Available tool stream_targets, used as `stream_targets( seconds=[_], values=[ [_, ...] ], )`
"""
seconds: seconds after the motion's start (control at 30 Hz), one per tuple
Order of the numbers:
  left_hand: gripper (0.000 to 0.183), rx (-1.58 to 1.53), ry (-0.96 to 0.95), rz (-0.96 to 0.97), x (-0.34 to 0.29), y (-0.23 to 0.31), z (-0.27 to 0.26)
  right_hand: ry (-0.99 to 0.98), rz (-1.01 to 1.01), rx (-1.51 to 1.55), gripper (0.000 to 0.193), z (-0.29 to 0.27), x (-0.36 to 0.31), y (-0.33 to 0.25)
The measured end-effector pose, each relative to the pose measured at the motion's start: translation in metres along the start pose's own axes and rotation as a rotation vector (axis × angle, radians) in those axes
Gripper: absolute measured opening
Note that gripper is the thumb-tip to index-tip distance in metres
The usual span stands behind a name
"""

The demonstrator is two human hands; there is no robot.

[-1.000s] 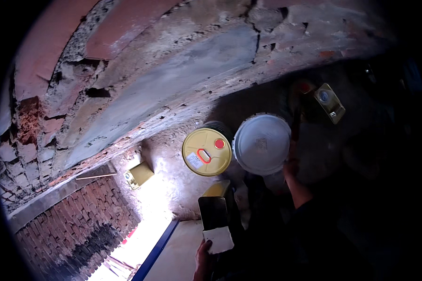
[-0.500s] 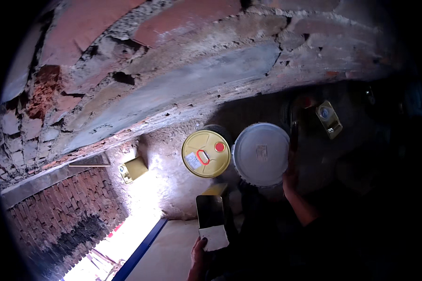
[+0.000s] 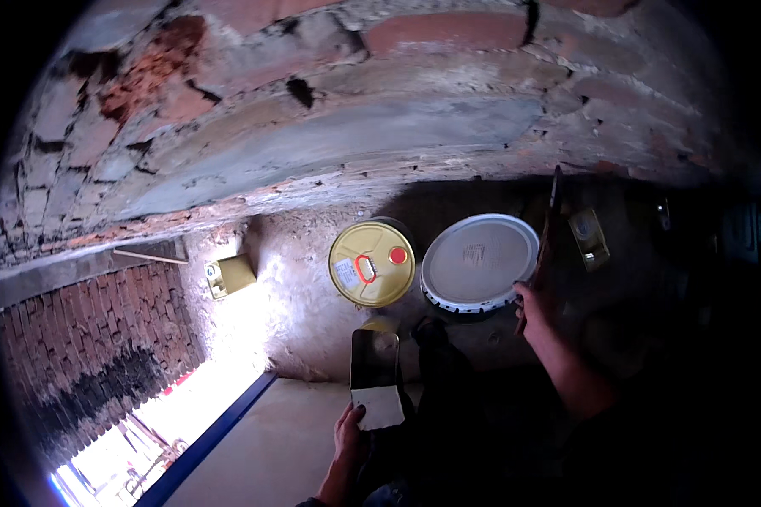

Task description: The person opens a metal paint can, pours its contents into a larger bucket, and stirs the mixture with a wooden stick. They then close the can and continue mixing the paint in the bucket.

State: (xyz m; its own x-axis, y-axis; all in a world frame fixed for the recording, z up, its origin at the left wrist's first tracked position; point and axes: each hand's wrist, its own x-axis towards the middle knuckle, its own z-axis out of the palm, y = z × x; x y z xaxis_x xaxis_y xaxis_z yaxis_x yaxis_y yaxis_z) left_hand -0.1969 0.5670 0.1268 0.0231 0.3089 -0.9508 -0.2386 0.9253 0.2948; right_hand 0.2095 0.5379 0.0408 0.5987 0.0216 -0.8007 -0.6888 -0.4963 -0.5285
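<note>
My left hand [image 3: 347,429] is closed on a pale square piece [image 3: 379,407] at the near rim of an open-topped rectangular tin [image 3: 375,355]. Whether this piece is a bent-out flap of the tin or a separate sheet, I cannot tell. My right hand [image 3: 536,309] grips a long, thin, dark stick [image 3: 551,215] that points up toward the wall. It passes beside the right edge of a round bucket with a greyish lid [image 3: 479,262]. Left of that bucket stands a round yellow drum [image 3: 372,264] with a red cap and red handle.
A rough brick and stone wall [image 3: 338,127] runs along the far side. One yellow tin [image 3: 231,276] lies in bright light at the left, another [image 3: 588,239] in shadow at the right. A pale board with a blue edge [image 3: 220,427] is at lower left, beside a bright opening.
My right hand has moved slightly, and the stick now stands out plainly beside the bucket, its tip higher against the wall. The view has shifted; my left hand keeps its hold.
</note>
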Motion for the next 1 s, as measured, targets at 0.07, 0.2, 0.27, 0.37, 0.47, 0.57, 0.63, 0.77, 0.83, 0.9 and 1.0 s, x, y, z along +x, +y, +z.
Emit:
stream_targets(
  seconds=[0.07,0.2,0.27,0.37,0.47,0.57,0.63,0.77,0.83,0.9,1.0],
  values=[
    [0.04,-0.026,-0.003,0.01,-0.002,0.0,-0.004,0.032,0.005,-0.011,0.038,0.012,-0.015,0.007],
    [0.042,-0.061,0.019,0.03,0.007,-0.007,-0.023,0.024,0.066,0.124,0.027,0.038,-0.05,0.025],
    [0.043,-0.082,0.031,0.034,0.01,-0.01,-0.03,-0.027,0.134,0.194,0.022,0.049,-0.06,0.038],
    [0.044,-0.084,0.03,0.021,0.011,-0.005,-0.032,-0.124,0.196,0.226,0.03,0.073,-0.077,0.053],
    [0.044,-0.034,0.041,0.033,0.005,0.005,-0.036,-0.092,0.176,0.189,0.019,0.103,-0.104,0.061],
    [0.043,0.081,0.029,0.115,0.004,0.002,-0.057,-0.163,0.163,0.175,0.02,0.122,-0.121,0.079],
    [0.042,0.011,0.028,0.072,0.006,0.007,-0.072,-0.229,0.155,0.211,0.022,0.14,-0.127,0.097],
    [0.041,-0.165,0.072,-0.006,0.025,0.004,-0.12,-0.303,0.026,0.249,0.024,0.182,-0.109,0.151],
    [0.042,-0.105,0.137,-0.012,0.013,0.014,-0.122,-0.289,-0.067,0.197,0.029,0.197,-0.096,0.177],
    [0.042,-0.066,0.101,0.011,0.02,0.014,-0.122,-0.105,-0.423,-0.003,0.033,0.196,-0.016,0.25],
    [0.042,-0.046,0.097,-0.027,0.01,0.029,-0.105,-0.023,-0.555,-0.235,0.036,0.181,0.043,0.293]
  ],
)
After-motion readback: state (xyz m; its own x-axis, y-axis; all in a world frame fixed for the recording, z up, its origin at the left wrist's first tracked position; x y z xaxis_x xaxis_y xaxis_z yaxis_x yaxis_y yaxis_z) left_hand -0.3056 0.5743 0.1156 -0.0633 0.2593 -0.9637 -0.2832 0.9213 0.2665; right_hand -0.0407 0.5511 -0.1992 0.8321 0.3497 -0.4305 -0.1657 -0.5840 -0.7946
